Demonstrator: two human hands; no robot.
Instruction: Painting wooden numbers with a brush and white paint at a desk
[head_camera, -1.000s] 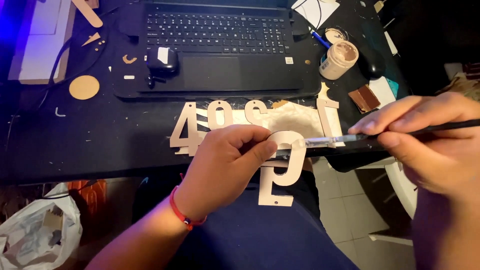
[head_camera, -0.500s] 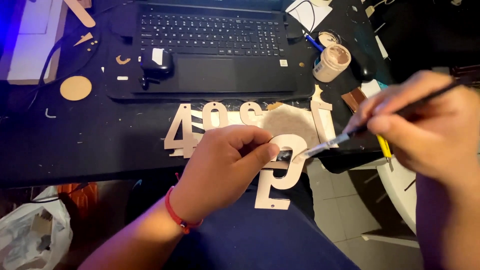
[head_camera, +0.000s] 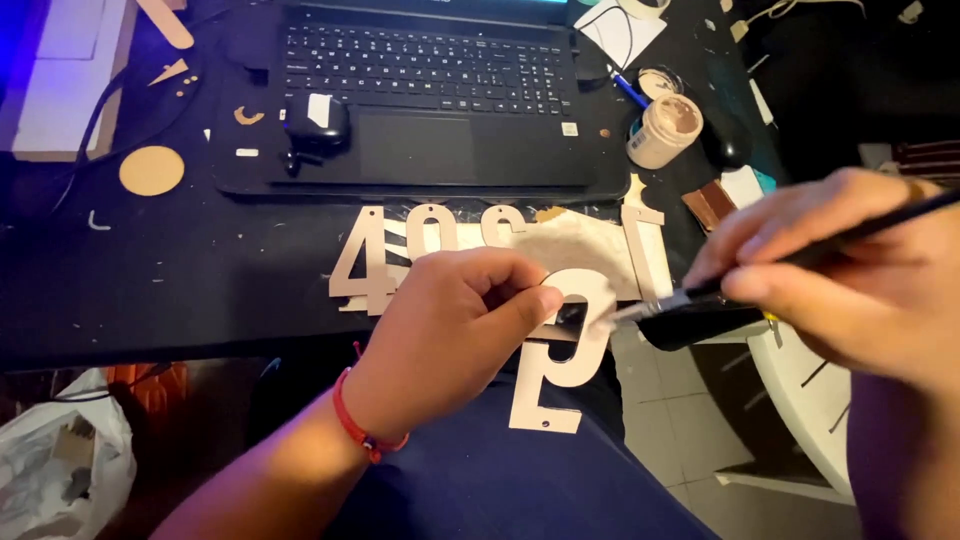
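My left hand (head_camera: 455, 325) pinches a flat wooden cutout shaped like a number (head_camera: 565, 365), holding it over my lap at the table's front edge. My right hand (head_camera: 850, 275) grips a thin black-handled paintbrush (head_camera: 700, 295) whose pale bristle tip touches the cutout's upper curve. Behind my left hand, more wooden number cutouts (head_camera: 365, 265) lie in a row on the black table (head_camera: 170, 290), partly hidden by my fingers. A small open jar of beige paint (head_camera: 665, 130) stands to the right of the laptop.
An open black laptop (head_camera: 420, 95) sits at the back with a small black earbud case (head_camera: 317, 122) on its palm rest. A wooden disc (head_camera: 151, 170) and scraps lie at the left. A white plastic bag (head_camera: 60, 470) sits on the floor, lower left.
My right hand has swung the brush handle up and to the right, and the bristle tip has shifted along the cutout's curve. My left hand keeps its hold on the cutout.
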